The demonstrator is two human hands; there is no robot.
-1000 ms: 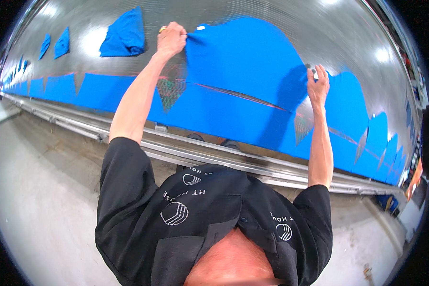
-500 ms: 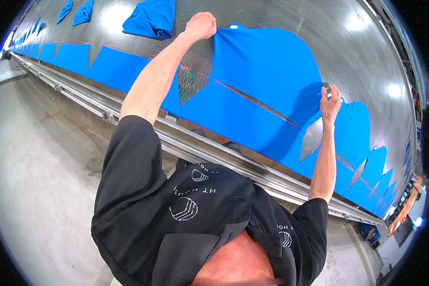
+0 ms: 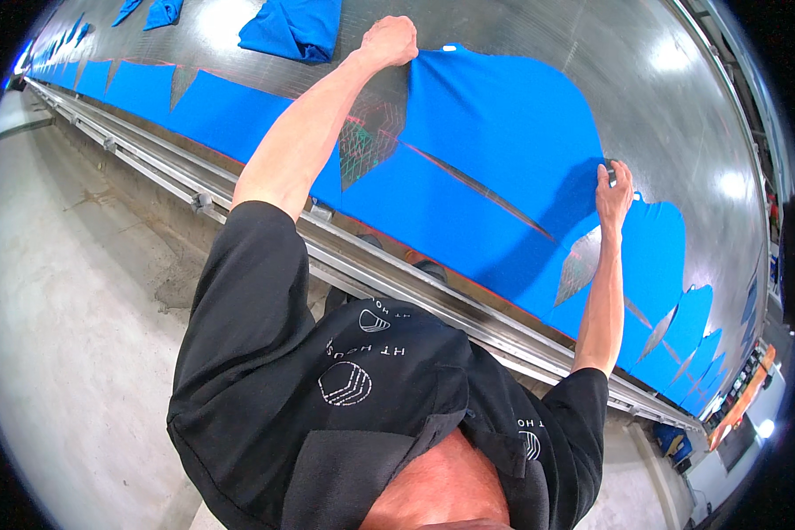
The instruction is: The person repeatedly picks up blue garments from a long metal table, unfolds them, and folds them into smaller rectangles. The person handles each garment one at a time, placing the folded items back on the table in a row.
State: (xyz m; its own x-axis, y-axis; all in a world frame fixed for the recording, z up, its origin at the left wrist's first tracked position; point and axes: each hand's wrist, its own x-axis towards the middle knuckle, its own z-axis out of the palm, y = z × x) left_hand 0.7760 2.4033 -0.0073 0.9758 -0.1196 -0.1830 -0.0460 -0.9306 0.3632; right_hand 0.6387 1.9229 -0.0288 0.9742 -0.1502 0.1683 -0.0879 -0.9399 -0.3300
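Observation:
A large blue fabric piece (image 3: 512,119) with a rounded far edge lies on the dark table (image 3: 592,35). My left hand (image 3: 390,41) is closed in a pinch at its far left corner, and small folds run out from there. At its right edge my right hand (image 3: 617,187) has curled fingers around a small dark object that I cannot make out. A small white tag (image 3: 451,48) sits on the piece's far edge. Nearer me, a long blue strip (image 3: 468,225) lies along the table edge, with a narrow slit-like gap between the two.
Folded blue cloth (image 3: 296,31) lies beyond my left forearm, with smaller bundles (image 3: 163,12) farther left. More blue pieces (image 3: 658,231) continue rightward. Red and green printed lines (image 3: 362,141) mark the table between pieces. A metal rail (image 3: 503,340) runs along the near side.
The whole view has shifted slightly, and the scene at the left sits a little farther right. Both hands keep their places on the fabric piece.

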